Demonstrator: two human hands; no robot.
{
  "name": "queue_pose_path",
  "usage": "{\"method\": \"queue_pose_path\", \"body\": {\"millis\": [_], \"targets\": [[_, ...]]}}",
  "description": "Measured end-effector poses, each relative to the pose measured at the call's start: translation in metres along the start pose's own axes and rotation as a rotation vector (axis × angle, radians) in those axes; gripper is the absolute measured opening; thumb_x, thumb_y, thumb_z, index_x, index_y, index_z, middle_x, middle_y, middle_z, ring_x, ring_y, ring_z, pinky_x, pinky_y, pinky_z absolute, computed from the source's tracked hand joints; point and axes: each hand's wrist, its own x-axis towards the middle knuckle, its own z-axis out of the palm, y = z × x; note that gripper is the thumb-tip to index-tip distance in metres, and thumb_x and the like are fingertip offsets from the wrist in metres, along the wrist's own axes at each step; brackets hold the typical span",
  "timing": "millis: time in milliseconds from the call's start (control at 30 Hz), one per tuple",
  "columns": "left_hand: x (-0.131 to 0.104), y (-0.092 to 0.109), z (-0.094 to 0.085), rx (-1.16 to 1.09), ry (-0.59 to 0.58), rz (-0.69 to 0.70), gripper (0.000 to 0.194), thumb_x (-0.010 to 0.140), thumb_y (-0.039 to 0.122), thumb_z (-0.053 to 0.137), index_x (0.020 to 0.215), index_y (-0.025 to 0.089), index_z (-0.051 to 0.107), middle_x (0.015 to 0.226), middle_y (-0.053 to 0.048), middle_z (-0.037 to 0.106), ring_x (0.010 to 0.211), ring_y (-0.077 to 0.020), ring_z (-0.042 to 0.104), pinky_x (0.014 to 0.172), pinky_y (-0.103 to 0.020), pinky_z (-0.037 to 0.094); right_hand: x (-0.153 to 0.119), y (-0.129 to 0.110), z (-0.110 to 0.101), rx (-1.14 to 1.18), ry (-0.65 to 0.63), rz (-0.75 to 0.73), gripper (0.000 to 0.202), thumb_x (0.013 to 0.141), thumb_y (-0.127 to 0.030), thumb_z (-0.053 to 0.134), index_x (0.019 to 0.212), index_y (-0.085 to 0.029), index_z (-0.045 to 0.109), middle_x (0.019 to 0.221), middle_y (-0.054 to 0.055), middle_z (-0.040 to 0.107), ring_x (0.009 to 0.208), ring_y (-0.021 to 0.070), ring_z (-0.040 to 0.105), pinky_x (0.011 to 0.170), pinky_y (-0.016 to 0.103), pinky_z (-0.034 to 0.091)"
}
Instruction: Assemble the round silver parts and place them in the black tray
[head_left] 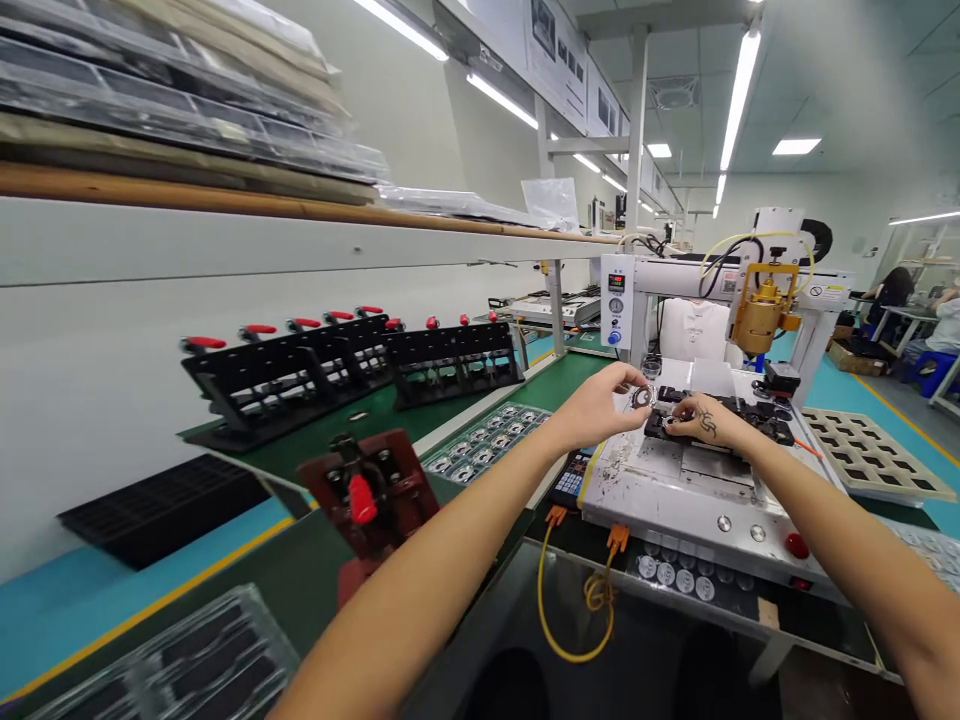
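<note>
My L hand [604, 407] pinches a sm. round silver-rimmed part [643, 397] btwn thumb & fingers, over the white machine bed [645, 482]. My R hand [706, 420] is mostly closed, fingertips at the long blk fixture [766, 424] there; can't tell if it grips anything. Clear plastic tray [465, 436] w/ round parts sits left, on the green table [577, 375].

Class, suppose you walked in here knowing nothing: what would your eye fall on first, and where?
Probably the gold unit hanging on the white machine at right. To its lower left, the left hand holds a small round part near the right hand. At left, red handles top black fixtures.
</note>
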Motion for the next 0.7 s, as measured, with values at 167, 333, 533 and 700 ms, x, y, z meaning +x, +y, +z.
{"method": "queue_pose_path", "body": {"millis": [167,333,533,700], "targets": [[-0.050,0.016,-0.022,-0.003,0.023,-0.018,0.030,0.084,0.029,0.071,0.113,0.023,0.066,0.121,-0.006,0.070,0.112,-0.0232,0.066,0.106,-0.044,0.055,0.003,0.002,0.006,-0.059,-0.025,-0.040,0.029,0.089,-0.047,0.081,0.088,-0.019,0.084,0.086,0.008,0.077,0.082,0.0235,0.069,0.076,0.030,0.050],[-0.065,0.033,0.000,-0.116,0.095,-0.063,0.038,0.084,0.030,0.073,0.119,0.022,0.064,0.113,-0.005,0.072,0.103,-0.0203,0.069,0.101,-0.038,0.057,-0.003,-0.012,0.011,-0.130,0.103,-0.027,0.022,0.090,-0.042,0.082,0.090,-0.021,0.085,0.089,0.010,0.073,0.090,0.0276,0.067,0.087,0.037,0.050],[-0.097,0.035,0.039,-0.167,0.129,-0.135,0.039,0.084,0.028,0.071,0.121,0.022,0.063,0.100,-0.002,0.073,0.089,-0.0175,0.071,0.086,-0.032,0.060,-0.110,0.000,-0.030,-0.184,0.430,0.064,0.040,0.110,-0.039,0.048,0.129,-0.016,0.074,0.118,0.016,0.070,0.113,0.0308,0.060,0.106,0.046,0.044],[-0.139,0.006,0.068,-0.093,0.137,-0.255,0.037,0.086,0.030,0.070,0.122,0.023,0.066,0.102,-0.003,0.074,0.086,-0.0194,0.071,0.086,-0.034,0.060,-0.261,0.041,-0.040,-0.273,0.733,0.307,0.040,0.100,-0.056,0.062,0.110,-0.019,0.073,0.100,0.010,0.068,0.097,0.0295,0.061,0.091,0.044,0.048]]}}
